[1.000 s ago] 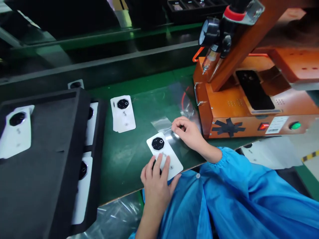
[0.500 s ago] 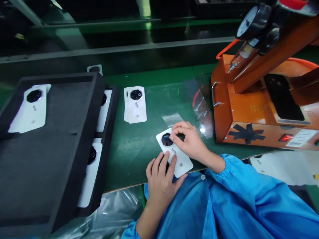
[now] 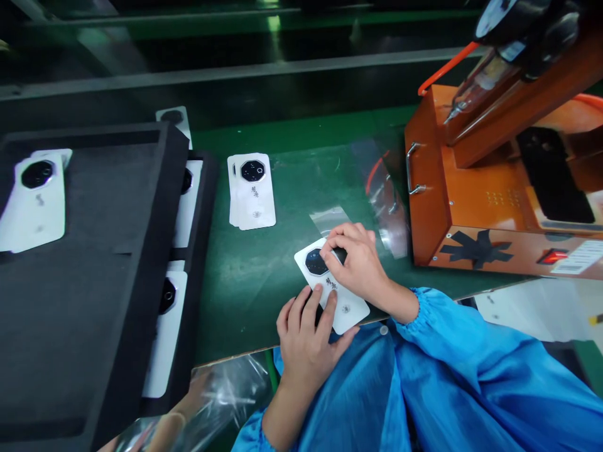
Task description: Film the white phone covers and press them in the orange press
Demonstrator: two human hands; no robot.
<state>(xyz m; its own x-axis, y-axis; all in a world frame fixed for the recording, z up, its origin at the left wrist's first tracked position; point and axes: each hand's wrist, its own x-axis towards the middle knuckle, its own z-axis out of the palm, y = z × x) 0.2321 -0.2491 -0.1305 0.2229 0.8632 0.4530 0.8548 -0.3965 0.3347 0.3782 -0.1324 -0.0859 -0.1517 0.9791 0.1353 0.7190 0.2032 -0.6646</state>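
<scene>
A white phone back cover (image 3: 351, 307) with a black octagonal camera window (image 3: 316, 262) lies tilted at the front edge of the green bench. My left hand (image 3: 308, 339) rests on its lower left side, fingers spread and thumb near the bottom edge. The fingers of my right hand (image 3: 353, 257) are pinched together at the right rim of the camera window; what is between them, if anything, is hidden. Just behind the right hand lies a small piece of clear film (image 3: 327, 218). A short stack of similar covers (image 3: 257, 201) sits farther back.
To the left, a black foam tray (image 3: 108, 188) carries more white covers (image 3: 47, 213), with other covers (image 3: 164, 351) in the tray below. On the right stands an orange machine (image 3: 428, 188). Clear plastic sheeting (image 3: 230, 389) hangs below the bench, beside what looks like another person's hand (image 3: 172, 427).
The view has shifted slightly, moving the trays left and the machine right. Both hands keep nearly the same pose on the cover. What looks like another person's hand has appeared at lower left.
</scene>
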